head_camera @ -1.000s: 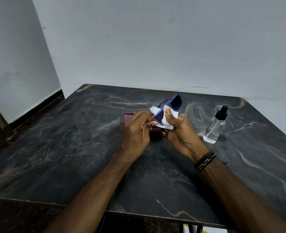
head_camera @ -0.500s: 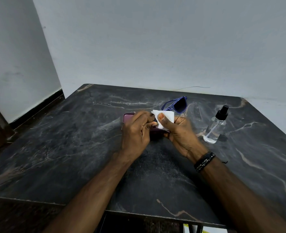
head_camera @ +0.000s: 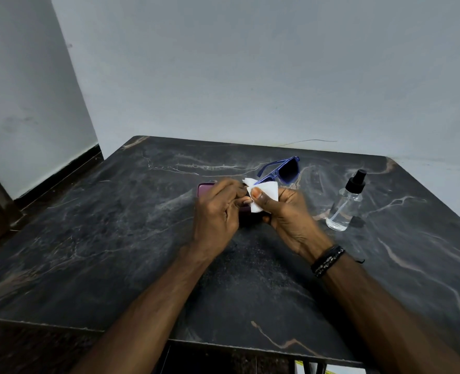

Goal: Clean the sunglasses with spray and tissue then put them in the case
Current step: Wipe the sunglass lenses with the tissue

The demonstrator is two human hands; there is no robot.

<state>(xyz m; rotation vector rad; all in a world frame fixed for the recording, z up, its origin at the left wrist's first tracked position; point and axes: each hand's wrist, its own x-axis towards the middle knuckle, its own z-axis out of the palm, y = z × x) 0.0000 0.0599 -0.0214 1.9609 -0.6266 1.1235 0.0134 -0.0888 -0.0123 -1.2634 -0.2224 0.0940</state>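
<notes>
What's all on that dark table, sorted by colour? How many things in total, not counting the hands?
Blue: 1, the sunglasses
White: 1, the tissue
Purple: 1, the case, mostly hidden behind the left hand
Clear with a black top: 1, the spray bottle
Total: 4

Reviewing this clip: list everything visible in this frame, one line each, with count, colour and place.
sunglasses: one, blue frame with dark lenses, held up over the table centre, one lens under the tissue
tissue: one, white, pinched over the near lens
case: one, purple, on the table behind the left hand, mostly hidden
spray bottle: one, clear with black pump, upright at the table's right
table: one, dark marble with pale veins
wristbands: black, on the right wrist
left hand: grips the sunglasses
right hand: pinches the tissue
</notes>
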